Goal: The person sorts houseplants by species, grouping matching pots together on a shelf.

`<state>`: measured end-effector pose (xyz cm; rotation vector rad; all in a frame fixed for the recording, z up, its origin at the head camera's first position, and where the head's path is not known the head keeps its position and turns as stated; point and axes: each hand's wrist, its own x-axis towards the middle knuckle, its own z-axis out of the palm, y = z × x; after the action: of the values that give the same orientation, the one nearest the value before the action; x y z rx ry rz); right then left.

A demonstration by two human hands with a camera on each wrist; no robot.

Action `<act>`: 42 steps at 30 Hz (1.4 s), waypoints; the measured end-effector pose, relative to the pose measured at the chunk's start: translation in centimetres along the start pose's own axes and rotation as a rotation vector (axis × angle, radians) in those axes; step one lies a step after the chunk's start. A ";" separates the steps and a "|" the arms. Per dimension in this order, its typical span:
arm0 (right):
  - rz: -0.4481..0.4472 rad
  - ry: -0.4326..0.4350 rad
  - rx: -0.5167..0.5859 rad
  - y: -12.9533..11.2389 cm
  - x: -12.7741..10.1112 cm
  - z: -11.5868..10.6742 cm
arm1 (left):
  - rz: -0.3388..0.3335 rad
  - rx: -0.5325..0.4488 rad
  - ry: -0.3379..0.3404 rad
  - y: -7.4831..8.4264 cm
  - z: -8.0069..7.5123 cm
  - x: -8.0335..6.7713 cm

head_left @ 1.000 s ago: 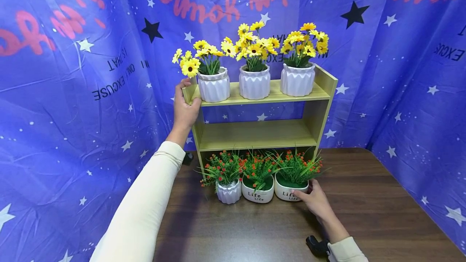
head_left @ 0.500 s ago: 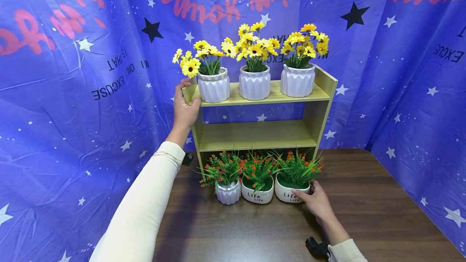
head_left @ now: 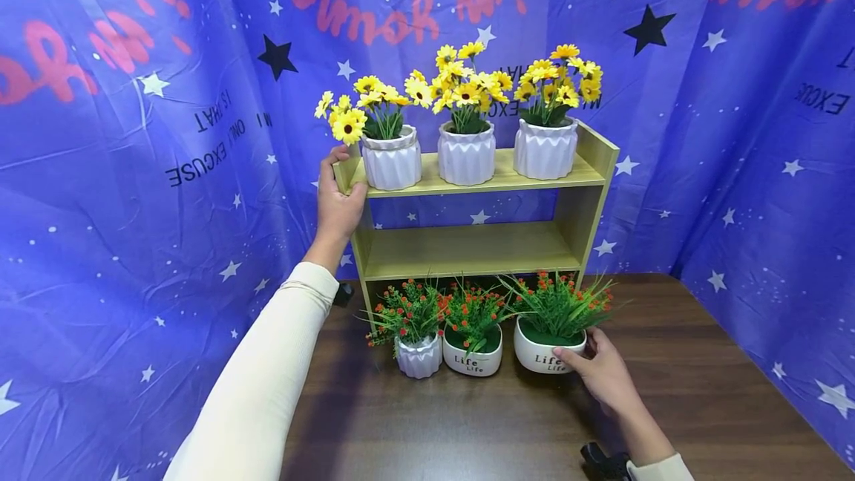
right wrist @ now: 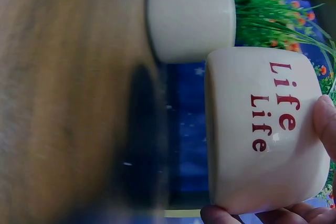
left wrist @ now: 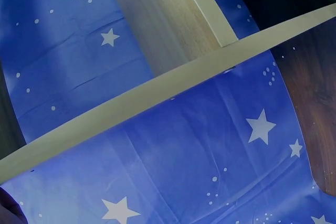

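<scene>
My left hand (head_left: pixel 339 206) grips the upper left side panel of a wooden shelf (head_left: pixel 467 249); in the left wrist view only a bit of it shows at the lower left corner. At the front right, my right hand (head_left: pixel 606 371) holds a white oval flowerpot (head_left: pixel 549 355) marked "Life", planted with orange flowers and grass. In the right wrist view, thumb and fingers clasp this flowerpot (right wrist: pixel 268 135), and its base is off the table. Left of it, a second "Life" pot (head_left: pixel 473 361) and a ribbed white pot (head_left: pixel 419 358) stand on the table.
On the shelf's top board stand three ribbed white pots with yellow flowers: left (head_left: pixel 392 163), middle (head_left: pixel 466 158) and right (head_left: pixel 546 151). The middle board (head_left: pixel 470 243) bears nothing. A blue star-printed curtain (head_left: pixel 167 258) surrounds the brown table (head_left: pixel 427 436).
My right hand has raised the right "Life" flowerpot off the table and moved it rightward, opening a gap to the middle pot. The left hand stays on the shelf.
</scene>
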<state>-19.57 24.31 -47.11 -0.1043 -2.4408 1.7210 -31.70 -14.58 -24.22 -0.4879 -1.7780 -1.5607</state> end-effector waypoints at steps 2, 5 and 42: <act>-0.019 0.007 0.005 -0.6 -0.2 -0.4 | 0.010 0.001 0.002 0.1 0.0 0.0; -0.057 0.025 0.007 -1.5 -0.3 -0.9 | 0.020 -0.010 0.003 0.0 0.0 0.1; -0.243 0.044 -0.048 -9.8 5.8 -2.9 | 0.016 -0.047 0.000 -0.2 0.1 0.2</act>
<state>-24.52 24.55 -36.39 0.1419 -2.3512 1.5409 -32.00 -14.56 -24.24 -0.5228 -1.7368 -1.5941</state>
